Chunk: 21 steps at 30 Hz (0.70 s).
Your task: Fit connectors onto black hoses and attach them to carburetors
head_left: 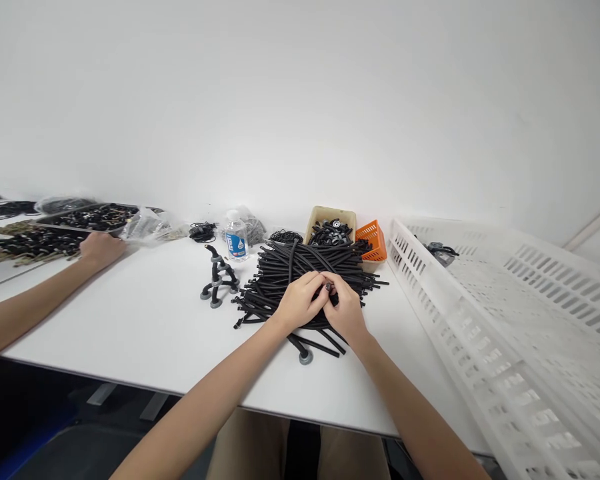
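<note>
My left hand [299,301] and my right hand [347,309] meet over the front of a heap of black tubes [275,273]. The fingers of both are closed around a small black piece [329,287] that looks like a tube end; most of it is hidden by the fingers. Just below my left hand, a short black tube with a grey ring [305,357] on its end lies on the white table. To the left of the heap is a small cluster of black tubes with grey rings [217,280].
Behind the heap stand a cream bin [310,223] of black and grey parts and an orange basket [379,241]. A plastic bottle [236,237] stands left of them. A large white crate [445,313] fills the right side. Another person's hand [101,249] rests at the left.
</note>
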Each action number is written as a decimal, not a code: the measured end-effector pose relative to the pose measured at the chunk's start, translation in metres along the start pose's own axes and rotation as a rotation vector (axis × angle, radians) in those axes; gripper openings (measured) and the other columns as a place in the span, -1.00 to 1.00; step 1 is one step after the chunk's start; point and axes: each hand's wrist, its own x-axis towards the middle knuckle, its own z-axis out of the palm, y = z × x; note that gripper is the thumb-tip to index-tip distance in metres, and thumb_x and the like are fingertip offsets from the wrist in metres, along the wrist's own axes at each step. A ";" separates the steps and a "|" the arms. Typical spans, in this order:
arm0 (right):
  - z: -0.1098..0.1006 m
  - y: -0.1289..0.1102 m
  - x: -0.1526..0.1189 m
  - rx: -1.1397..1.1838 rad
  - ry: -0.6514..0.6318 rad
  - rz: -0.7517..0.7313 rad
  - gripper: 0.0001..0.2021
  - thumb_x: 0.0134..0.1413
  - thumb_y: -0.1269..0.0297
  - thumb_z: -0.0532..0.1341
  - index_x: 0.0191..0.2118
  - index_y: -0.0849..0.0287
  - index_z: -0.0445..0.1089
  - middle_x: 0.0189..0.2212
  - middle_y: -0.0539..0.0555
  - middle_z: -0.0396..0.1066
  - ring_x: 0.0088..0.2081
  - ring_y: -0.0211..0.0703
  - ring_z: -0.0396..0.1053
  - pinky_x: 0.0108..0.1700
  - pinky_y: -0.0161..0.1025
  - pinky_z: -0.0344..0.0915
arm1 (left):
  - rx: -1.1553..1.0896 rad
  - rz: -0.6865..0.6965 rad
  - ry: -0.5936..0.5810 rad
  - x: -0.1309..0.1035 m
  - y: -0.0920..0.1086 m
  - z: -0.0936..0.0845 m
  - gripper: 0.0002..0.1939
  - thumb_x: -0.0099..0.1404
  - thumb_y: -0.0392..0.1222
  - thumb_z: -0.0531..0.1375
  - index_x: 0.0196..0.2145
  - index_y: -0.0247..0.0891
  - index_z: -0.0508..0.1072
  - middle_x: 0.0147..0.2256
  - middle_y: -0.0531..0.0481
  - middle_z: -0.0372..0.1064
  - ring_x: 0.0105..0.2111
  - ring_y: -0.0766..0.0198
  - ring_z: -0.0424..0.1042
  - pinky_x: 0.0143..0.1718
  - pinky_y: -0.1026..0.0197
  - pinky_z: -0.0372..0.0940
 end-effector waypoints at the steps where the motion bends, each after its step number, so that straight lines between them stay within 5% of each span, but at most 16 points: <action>1: 0.000 0.000 0.000 0.000 0.000 -0.001 -0.68 0.19 0.44 0.04 0.03 0.15 0.33 -0.09 0.16 0.48 -0.07 -0.05 0.45 0.00 -0.09 0.41 | -0.001 0.001 0.001 0.000 0.000 0.000 -0.81 0.42 -0.23 -0.03 -0.30 -0.23 0.34 -0.34 -0.04 0.33 -0.30 0.23 0.34 -0.22 0.19 0.31; 21: 0.000 -0.001 -0.001 0.001 0.001 0.008 -0.70 0.18 0.41 0.06 0.02 0.15 0.34 -0.10 0.17 0.49 -0.09 -0.03 0.46 -0.02 -0.07 0.42 | 0.027 -0.028 -0.020 -0.001 0.002 -0.001 -0.79 0.43 -0.21 -0.04 -0.30 -0.23 0.34 -0.35 -0.05 0.33 -0.31 0.23 0.34 -0.24 0.18 0.32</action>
